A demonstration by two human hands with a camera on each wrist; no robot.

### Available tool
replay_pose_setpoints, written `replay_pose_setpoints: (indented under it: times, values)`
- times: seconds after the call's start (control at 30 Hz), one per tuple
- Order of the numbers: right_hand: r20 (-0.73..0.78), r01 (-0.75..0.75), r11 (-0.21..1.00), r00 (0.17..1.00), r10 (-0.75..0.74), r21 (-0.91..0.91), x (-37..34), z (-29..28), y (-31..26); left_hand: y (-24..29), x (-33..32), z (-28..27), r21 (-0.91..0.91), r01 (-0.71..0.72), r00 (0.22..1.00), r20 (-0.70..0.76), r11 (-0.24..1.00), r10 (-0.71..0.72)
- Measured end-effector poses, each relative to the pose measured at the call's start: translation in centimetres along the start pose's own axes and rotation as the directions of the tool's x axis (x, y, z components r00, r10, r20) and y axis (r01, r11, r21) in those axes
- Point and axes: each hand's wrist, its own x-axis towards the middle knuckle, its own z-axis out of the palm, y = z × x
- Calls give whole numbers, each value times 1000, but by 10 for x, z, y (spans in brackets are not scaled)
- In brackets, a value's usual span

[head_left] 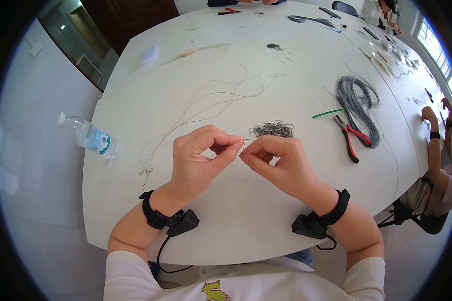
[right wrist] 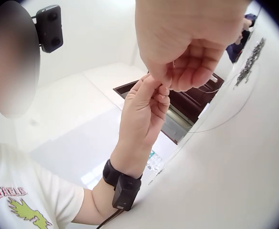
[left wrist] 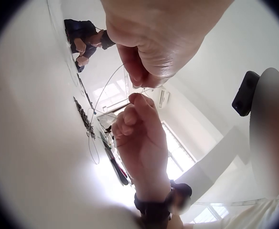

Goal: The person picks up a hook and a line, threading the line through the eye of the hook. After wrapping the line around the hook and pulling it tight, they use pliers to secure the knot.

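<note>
In the head view the left hand (head_left: 201, 153) pinches a tiny dark piece, probably a hook, between thumb and forefinger; the fingertips cover most of it. Close beside it, the right hand (head_left: 281, 160) pinches a thin line. That line (left wrist: 101, 90) loops out from the fingers in the left wrist view. Just beyond the hands lies a pile of small metal hooks (head_left: 273, 129). Several long lines (head_left: 186, 120) with hooks at their near ends lie on the table to the left of the pile.
On the white table (head_left: 211, 226) stand or lie a water bottle (head_left: 93, 138) at the left edge, pliers (head_left: 349, 138) and a grey line bundle (head_left: 354, 95) at right, a clear box (head_left: 149, 54) and a small hook pile (head_left: 274, 46) farther back. Other people sit around the far and right edges.
</note>
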Motion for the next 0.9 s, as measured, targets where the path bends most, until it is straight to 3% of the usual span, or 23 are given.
replay_pose_setpoints:
  times: [0.03, 0.1, 0.13, 0.2, 0.3, 0.43, 0.6, 0.77, 0.9]
  values:
    - [3, 1, 1000, 1000, -1, -1, -1, 1, -1, 0, 0, 0, 15, -9, 1000, -3, 1000, 9]
    - [-13, 234, 948, 970, -242, -215, -1, 2, -5, 1, 0, -1, 73, -24, 1000, 3, 997, 23]
    - [-9, 234, 948, 970, -242, -214, -1, 0, -8, 2, 1, -1, 131, -39, 999, 15, 991, 37]
    - [45, 403, 763, 895, -443, -506, 0, -8, -15, 3, 3, -2, 189, -87, 996, 27, 978, 83]
    - [27, 447, 682, 847, -531, -578, 3, -14, -18, 0, 5, 0, 258, -177, 984, 56, 950, 168]
    - [29, 452, 670, 840, -542, -589, 7, -20, -18, 2, 6, 1, 300, -278, 961, 95, 913, 261]
    - [-26, 388, 773, 887, -462, -503, 7, -21, -16, 2, 5, -2, 303, -276, 959, 149, 912, 240]
    - [-33, 391, 783, 886, -462, -483, 8, -21, -15, 1, 5, 0, 279, -272, 962, 107, 921, 251]
    - [-47, 371, 818, 900, -433, -439, 8, -21, -14, 1, 4, -1, 285, -260, 962, 164, 923, 220]
